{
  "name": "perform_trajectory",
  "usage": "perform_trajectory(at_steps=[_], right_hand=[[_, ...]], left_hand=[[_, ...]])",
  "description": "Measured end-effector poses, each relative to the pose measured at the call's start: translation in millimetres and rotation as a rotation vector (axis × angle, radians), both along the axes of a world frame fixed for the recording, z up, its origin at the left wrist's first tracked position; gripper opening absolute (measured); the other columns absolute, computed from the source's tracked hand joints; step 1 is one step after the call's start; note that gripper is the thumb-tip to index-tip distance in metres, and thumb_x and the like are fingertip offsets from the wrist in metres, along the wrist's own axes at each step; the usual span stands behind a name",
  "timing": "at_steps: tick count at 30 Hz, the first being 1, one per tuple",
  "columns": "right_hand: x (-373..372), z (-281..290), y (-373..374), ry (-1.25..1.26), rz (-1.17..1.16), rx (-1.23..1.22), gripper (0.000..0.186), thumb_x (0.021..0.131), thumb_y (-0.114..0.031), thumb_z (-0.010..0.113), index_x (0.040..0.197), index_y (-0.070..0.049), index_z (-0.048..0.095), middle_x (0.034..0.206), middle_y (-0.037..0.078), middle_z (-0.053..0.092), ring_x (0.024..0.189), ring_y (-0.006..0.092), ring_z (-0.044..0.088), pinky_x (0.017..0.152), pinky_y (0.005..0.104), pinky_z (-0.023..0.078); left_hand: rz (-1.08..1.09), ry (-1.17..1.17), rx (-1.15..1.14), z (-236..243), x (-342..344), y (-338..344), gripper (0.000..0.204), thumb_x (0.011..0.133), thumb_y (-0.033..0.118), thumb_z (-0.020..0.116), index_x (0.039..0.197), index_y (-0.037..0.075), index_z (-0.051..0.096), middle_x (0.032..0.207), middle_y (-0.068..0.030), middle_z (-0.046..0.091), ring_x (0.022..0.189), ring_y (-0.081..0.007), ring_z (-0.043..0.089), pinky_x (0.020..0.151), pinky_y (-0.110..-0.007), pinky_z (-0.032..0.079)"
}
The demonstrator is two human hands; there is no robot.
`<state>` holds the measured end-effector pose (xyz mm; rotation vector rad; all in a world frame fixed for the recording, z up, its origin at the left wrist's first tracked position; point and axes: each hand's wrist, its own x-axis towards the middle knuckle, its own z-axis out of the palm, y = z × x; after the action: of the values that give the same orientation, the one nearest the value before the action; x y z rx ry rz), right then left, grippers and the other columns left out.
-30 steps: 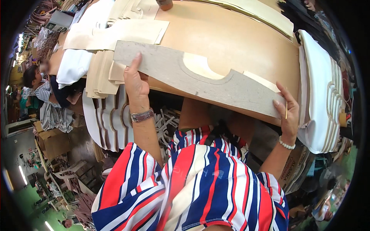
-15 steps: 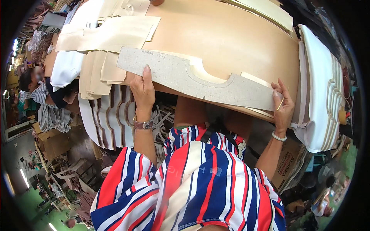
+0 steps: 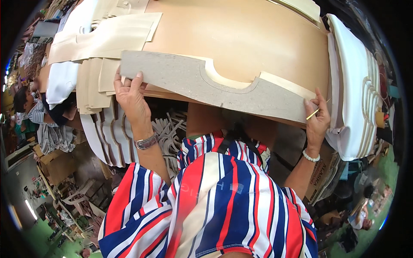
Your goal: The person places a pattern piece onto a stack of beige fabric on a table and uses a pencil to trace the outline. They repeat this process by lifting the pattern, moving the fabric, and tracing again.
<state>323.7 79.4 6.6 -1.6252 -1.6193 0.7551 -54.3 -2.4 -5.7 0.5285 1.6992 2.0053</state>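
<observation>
A long grey cardboard pattern (image 3: 172, 76) with a rounded notch in its far edge spans both hands at the table's near edge. Cream sheet material (image 3: 286, 84) shows beneath it along the notch and far edge. My left hand (image 3: 132, 95) pinches the pattern's left end, thumb on top and fingers beyond and under the edge. At the other end, my right hand (image 3: 317, 115) grips the corner with the thumb on top. A thin yellow stick (image 3: 313, 114), like a pen or pencil, is also held between its fingers.
Cream cut pieces (image 3: 107, 36) lie in overlapping piles on the left of the brown tabletop (image 3: 223, 26). White padded panels (image 3: 355, 86) hang over the right end, with more wavy-edged white panels (image 3: 107, 137) below the near left edge. Another person (image 3: 32, 103) is at far left.
My left hand has shifted left along the pattern, closer to its end, and its fingers now wrap round the edge. My right hand stays at the right corner. The view has shifted slightly.
</observation>
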Motion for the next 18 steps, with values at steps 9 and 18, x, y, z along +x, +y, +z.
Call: perform_trajectory(at_steps=[9, 18], right_hand=[[13, -1, 3, 0.005, 0.070, -0.007, 0.068, 0.071, -0.010, 0.076, 0.131, 0.002, 0.045, 0.099, 0.009, 0.057, 0.088, 0.0169, 0.054, 0.081, 0.0278, 0.043], [8, -12, 15, -0.147, -0.057, 0.042, 0.069, 0.071, -0.013, 0.077, 0.130, 0.001, 0.045, 0.101, 0.012, 0.060, 0.096, 0.0225, 0.057, 0.085, 0.0324, 0.044]], left_hand=[[-0.146, -0.030, -0.167, 3, -21, -11, 0.050, 0.078, -0.008, 0.060, 0.127, -0.006, 0.046, 0.099, -0.0092, 0.060, 0.076, -0.0088, 0.058, 0.063, -0.019, 0.047], [-0.152, 0.225, -0.284, -11, -22, 5, 0.037, 0.084, 0.000, 0.061, 0.120, -0.004, 0.053, 0.108, -0.0084, 0.059, 0.083, -0.0071, 0.056, 0.065, -0.018, 0.046]])
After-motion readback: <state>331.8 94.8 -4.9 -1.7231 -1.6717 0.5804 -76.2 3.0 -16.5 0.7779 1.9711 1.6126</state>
